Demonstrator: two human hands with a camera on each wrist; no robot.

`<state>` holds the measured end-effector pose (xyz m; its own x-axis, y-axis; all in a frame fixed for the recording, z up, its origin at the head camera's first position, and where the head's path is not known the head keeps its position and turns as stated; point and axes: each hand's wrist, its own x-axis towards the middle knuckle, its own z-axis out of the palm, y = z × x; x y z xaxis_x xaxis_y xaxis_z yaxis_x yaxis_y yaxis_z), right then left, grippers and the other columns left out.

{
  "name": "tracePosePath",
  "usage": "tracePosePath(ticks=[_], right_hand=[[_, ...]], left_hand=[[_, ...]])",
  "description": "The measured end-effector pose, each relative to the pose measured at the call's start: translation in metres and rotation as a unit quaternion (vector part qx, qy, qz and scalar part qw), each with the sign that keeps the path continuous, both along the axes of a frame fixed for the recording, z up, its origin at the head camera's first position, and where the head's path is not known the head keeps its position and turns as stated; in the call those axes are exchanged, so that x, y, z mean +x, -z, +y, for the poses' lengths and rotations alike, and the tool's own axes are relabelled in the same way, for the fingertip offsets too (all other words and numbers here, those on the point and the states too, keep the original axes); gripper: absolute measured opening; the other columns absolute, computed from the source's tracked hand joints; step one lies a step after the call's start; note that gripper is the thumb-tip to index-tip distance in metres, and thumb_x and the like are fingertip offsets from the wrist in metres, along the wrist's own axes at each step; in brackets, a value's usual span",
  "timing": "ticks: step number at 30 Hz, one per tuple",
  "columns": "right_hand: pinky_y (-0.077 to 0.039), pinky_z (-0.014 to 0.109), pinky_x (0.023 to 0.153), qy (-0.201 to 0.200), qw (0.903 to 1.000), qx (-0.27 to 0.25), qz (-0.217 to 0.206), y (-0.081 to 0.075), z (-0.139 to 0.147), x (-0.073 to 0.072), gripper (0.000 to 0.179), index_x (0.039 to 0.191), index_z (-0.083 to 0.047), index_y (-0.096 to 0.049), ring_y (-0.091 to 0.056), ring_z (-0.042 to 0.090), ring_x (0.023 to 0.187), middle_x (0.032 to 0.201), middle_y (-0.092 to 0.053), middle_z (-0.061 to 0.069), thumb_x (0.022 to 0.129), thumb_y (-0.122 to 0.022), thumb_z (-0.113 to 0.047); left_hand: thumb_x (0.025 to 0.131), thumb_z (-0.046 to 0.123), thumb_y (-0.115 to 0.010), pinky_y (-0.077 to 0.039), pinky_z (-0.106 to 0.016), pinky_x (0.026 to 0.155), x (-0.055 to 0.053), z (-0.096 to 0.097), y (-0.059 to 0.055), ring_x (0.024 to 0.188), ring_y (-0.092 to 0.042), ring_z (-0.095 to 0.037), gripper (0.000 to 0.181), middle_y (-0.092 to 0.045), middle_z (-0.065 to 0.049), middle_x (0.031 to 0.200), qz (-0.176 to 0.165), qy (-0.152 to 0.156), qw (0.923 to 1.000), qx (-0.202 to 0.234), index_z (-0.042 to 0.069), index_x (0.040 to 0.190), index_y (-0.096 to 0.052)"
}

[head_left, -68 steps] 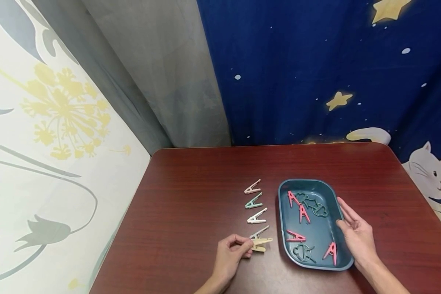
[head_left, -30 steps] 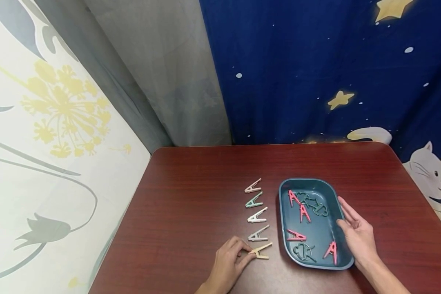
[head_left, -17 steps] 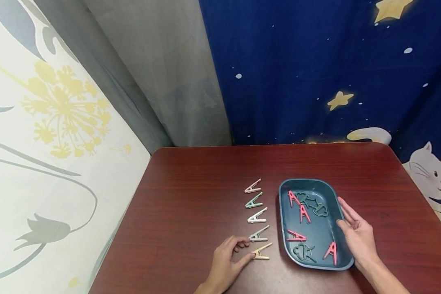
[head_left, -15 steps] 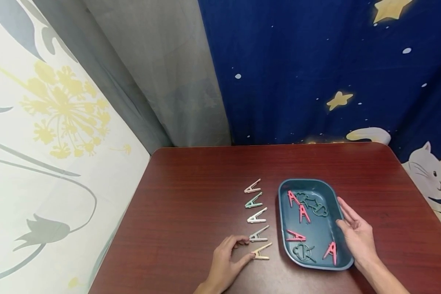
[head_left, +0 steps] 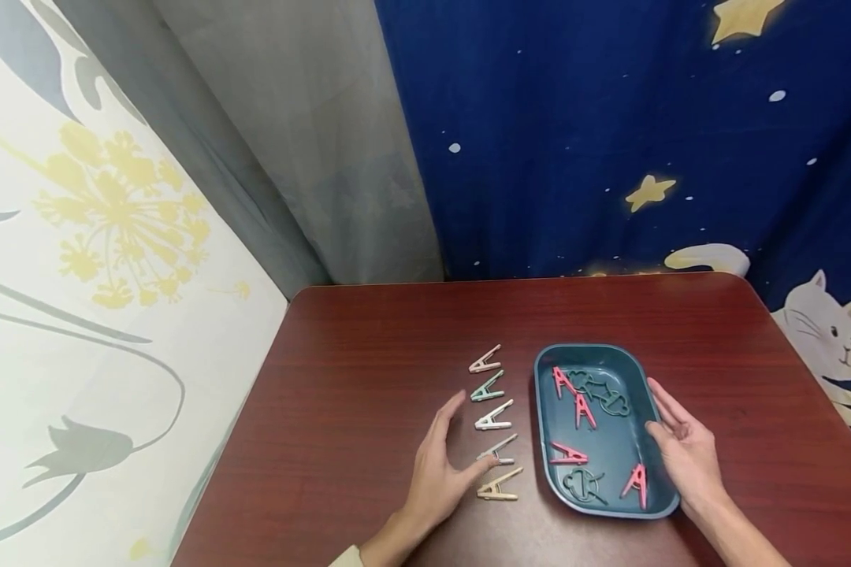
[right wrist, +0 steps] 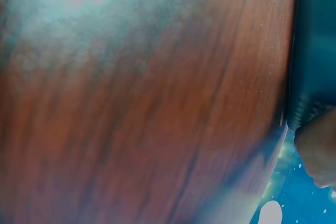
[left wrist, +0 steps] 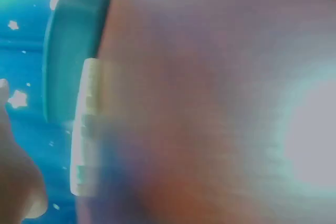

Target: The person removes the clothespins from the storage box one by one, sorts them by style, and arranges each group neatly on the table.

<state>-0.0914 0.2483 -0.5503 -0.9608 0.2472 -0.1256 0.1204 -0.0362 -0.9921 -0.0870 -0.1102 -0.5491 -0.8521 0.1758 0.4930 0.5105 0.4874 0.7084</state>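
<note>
My left hand (head_left: 436, 472) is spread beside a column of clothespins on the table, holding nothing. Its thumb lies over the grey clothespin (head_left: 505, 450), though whether it touches is unclear. Just below is a yellow clothespin (head_left: 498, 495); above are a white clothespin (head_left: 493, 425), a green clothespin (head_left: 486, 396) and a pale pink clothespin (head_left: 484, 368). My right hand (head_left: 689, 457) grips the right side of a dark teal tray (head_left: 627, 441), thumb on the rim. Inside lie several bright pink clothespins (head_left: 570, 454) and dark green outline-shaped pieces (head_left: 583, 485).
The reddish-brown wooden table (head_left: 369, 378) reaches back to a grey curtain (head_left: 354, 197) and a blue starry curtain (head_left: 525, 181). A patterned white wall (head_left: 78, 354) borders its left side. The left wrist view is blurred by nearness to the tabletop.
My left hand laid the yellow clothespin below the grey one, let go of it and spread its fingers, moving slightly up along the column. The right hand has stayed on the tray.
</note>
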Motion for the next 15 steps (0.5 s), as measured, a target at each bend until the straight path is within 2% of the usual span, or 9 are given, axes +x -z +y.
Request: tracePosePath(ticks=[4,6,9,11,13,15], right_hand=[[-0.052,0.009,0.083,-0.004,1.0,0.001,-0.002,-0.001,-0.001,0.0,0.064,0.164,-0.009,-0.039,-0.06,-0.017,0.111,0.152,-0.047,-0.006,0.104,-0.057,0.004],[-0.052,0.009,0.083,-0.005,1.0,0.004,-0.001,-0.001,-0.001,-0.001,0.064,0.164,-0.01,-0.039,-0.061,-0.017,0.111,0.153,-0.047,-0.005,0.104,-0.057,0.004],[-0.053,0.009,0.083,-0.004,1.0,0.003,0.004,-0.001,-0.001,-0.001,0.064,0.164,-0.009,-0.039,-0.061,-0.016,0.112,0.153,-0.047,-0.003,0.104,-0.057,0.004],[-0.052,0.009,0.083,-0.003,1.0,0.007,0.005,-0.001,-0.001,-0.001,0.064,0.164,-0.009,-0.04,-0.061,-0.017,0.112,0.153,-0.047,-0.003,0.104,-0.057,0.004],[-0.052,0.008,0.083,-0.002,0.9999,0.015,0.004,-0.001,-0.001,0.0,0.064,0.164,-0.01,-0.04,-0.06,-0.017,0.112,0.154,-0.047,-0.002,0.104,-0.057,0.004],[-0.051,0.007,0.084,-0.001,0.9997,0.023,0.001,-0.001,-0.001,-0.001,0.064,0.164,-0.01,-0.04,-0.06,-0.018,0.112,0.154,-0.046,0.0,0.104,-0.056,0.004]], left_hand=[[0.078,0.022,-0.097,-0.043,-0.041,0.117,-0.015,0.015,-0.02,0.146,-0.05,-0.028,0.109,-0.044,-0.002,0.166,-0.031,0.023,0.9989,0.026,0.013,0.166,-0.034],[0.08,0.024,-0.097,-0.05,-0.045,0.11,-0.021,0.026,-0.03,0.141,-0.055,-0.025,0.114,-0.038,0.001,0.169,-0.049,0.05,0.9968,0.041,0.018,0.169,-0.026],[0.083,0.031,-0.095,-0.052,-0.047,0.109,-0.029,0.044,-0.045,0.147,-0.048,-0.018,0.121,-0.026,0.006,0.174,-0.075,0.082,0.9933,0.033,0.028,0.172,-0.013],[0.084,0.033,-0.094,-0.052,-0.05,0.108,-0.033,0.058,-0.052,0.15,-0.044,-0.017,0.124,-0.02,0.008,0.176,-0.082,0.102,0.991,0.027,0.03,0.172,-0.008],[0.084,0.036,-0.093,-0.043,-0.05,0.117,-0.036,0.071,-0.057,0.156,-0.032,-0.017,0.124,-0.016,0.012,0.176,-0.084,0.109,0.9903,0.015,0.031,0.172,-0.005],[0.085,0.039,-0.092,-0.04,-0.05,0.119,-0.039,0.084,-0.059,0.157,-0.031,-0.016,0.124,-0.018,0.013,0.175,-0.088,0.113,0.9896,0.014,0.032,0.172,-0.004]])
